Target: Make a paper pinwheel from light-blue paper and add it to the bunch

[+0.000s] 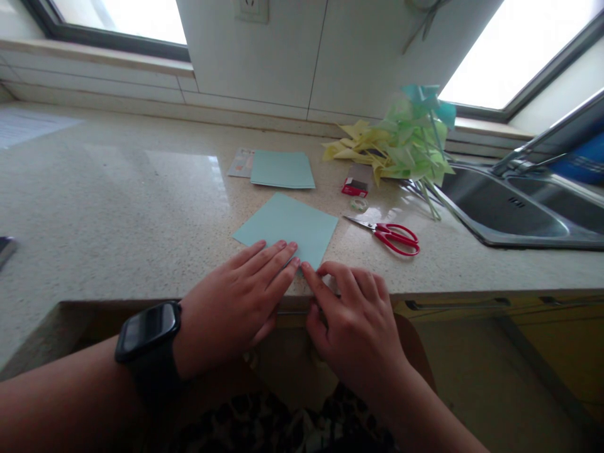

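Counter edge (448, 290): both hands (302, 302) on paper (287, 228).

Home kitchen. Speckled stone counter (117, 207) w/ steel sink (500, 214) set in at its right edge, faucet (528, 148) over it. Tiled backsplash (94, 82) along the counter's back edge, wall outlet (251, 9), windows above. Yellow cabinet fronts w/ handle (457, 304) below the front edge.
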A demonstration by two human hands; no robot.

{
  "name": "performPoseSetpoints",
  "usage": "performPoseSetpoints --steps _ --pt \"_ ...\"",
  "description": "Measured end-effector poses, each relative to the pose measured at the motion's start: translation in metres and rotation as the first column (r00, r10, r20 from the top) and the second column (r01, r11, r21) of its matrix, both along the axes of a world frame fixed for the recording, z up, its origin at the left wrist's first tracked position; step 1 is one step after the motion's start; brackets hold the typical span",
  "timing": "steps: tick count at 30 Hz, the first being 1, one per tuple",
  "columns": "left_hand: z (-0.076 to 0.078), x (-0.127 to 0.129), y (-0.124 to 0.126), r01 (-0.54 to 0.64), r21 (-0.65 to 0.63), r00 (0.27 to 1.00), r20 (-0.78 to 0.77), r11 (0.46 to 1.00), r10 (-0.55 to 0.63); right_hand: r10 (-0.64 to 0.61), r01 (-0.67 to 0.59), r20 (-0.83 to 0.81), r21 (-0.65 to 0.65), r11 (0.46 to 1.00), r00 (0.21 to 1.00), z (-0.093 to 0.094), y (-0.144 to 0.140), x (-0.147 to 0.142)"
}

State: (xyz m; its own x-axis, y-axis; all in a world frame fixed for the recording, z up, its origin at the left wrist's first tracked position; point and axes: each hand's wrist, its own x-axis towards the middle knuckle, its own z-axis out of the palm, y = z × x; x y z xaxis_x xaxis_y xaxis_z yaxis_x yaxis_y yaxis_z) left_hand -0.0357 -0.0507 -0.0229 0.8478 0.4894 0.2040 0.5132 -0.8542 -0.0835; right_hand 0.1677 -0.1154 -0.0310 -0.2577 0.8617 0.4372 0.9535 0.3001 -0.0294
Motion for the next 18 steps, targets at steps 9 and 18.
performPoseSetpoints --steps 9,18 --pt "-0.0016 -0.0002 0.0001 0.003 0.019 1.000 0.024 1.000 -0.003 -0.003 0.003 0.009 -0.048 0.999 1.000 0.0016 0.0033 0.0005" --pt "-0.0026 -0.0017 -0.0010 0.003 0.012 0.999 0.053 1.000 -0.004 0.003 0.001 0.048 -0.086 0.996 0.999 0.0051 0.0095 0.0017"
